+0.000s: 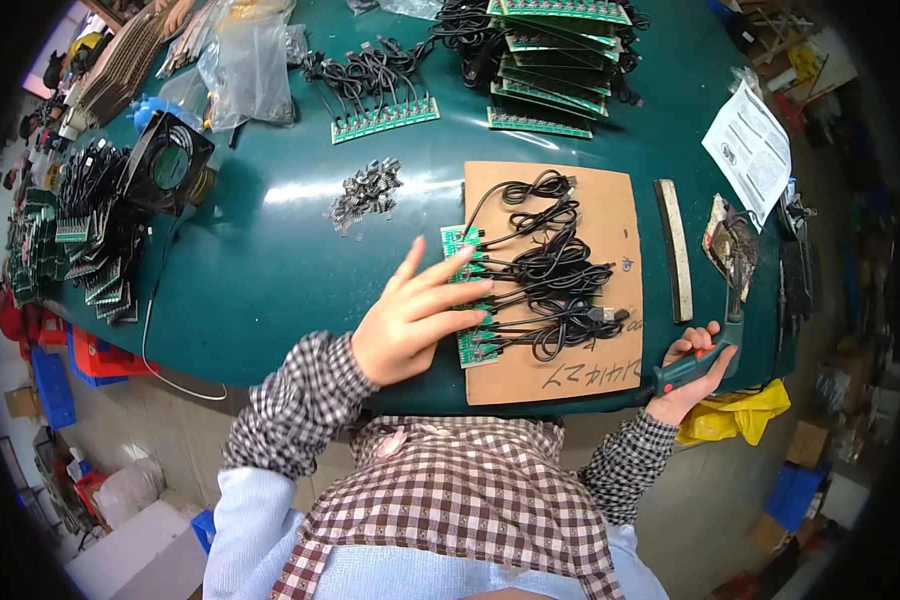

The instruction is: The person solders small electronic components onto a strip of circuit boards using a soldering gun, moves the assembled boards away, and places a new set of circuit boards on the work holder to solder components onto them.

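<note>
My left hand [415, 315] reaches over a long green circuit board strip [478, 350], its fingers spread and nothing seen in them. Whether the fingertips touch the board cannot be made out. Black cables [560, 265], bundled in coils with plugs at their ends, run from the strip across a cardboard sheet [550, 385]. At the right, my right hand [695, 370] is closed around the handle of a green pistol-shaped soldering gun [682, 371] with a red trigger. Its front end points away from me, beside a holder with a dirty pad [727, 243].
Small metal-and-black parts [365, 195] lie in a pile left of the cardboard. Farther back are a wired board [385, 120] and a stack of boards [555, 80]. A black fan [167, 163] stands left, near more cabled boards [100, 230]. A pale bar [674, 250] and paper sheet [748, 150] lie right.
</note>
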Available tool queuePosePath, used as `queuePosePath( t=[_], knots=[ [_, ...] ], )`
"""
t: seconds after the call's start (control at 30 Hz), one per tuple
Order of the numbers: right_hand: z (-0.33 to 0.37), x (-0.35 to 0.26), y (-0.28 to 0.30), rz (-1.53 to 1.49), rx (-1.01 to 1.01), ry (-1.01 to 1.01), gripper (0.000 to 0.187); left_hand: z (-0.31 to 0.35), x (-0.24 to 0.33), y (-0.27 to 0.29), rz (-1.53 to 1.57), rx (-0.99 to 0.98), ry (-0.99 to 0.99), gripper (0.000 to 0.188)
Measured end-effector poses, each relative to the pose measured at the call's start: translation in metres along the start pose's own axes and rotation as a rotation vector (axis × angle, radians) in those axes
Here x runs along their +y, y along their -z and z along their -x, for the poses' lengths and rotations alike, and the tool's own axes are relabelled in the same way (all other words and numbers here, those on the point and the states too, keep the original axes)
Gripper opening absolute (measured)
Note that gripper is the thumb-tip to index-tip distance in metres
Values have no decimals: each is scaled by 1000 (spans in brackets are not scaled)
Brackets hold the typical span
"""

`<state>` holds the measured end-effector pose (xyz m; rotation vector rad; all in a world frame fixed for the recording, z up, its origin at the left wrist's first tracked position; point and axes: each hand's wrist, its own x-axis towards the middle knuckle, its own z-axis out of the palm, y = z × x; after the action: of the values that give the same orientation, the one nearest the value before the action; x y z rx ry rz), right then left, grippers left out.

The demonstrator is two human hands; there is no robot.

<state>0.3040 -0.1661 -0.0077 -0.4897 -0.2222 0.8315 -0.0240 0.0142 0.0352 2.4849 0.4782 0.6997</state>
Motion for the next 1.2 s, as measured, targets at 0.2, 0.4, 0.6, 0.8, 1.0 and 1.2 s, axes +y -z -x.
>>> queuePosePath(
  t=[0.2,0.4,0.6,0.8,1.0,1.2],
  knots=[
    [4,2,-2,53,3,7,37,8,5,-25,845,375,864,39],
    [24,-14,-25,356,61,-37,38,6,-2,-32,962,355,899,35],
    [34,13,-104,632,-21,54,39,3,-4,-28,831,269,848,37],
    [37,59,-127,681,-71,-22,47,4,-2,-18,814,293,895,34],
    [43,72,-134,684,-68,-73,49,3,-52,19,5,471,832,16],
    [42,83,-131,637,-87,-169,52,-4,-74,8,-195,370,748,11]
  ],
)
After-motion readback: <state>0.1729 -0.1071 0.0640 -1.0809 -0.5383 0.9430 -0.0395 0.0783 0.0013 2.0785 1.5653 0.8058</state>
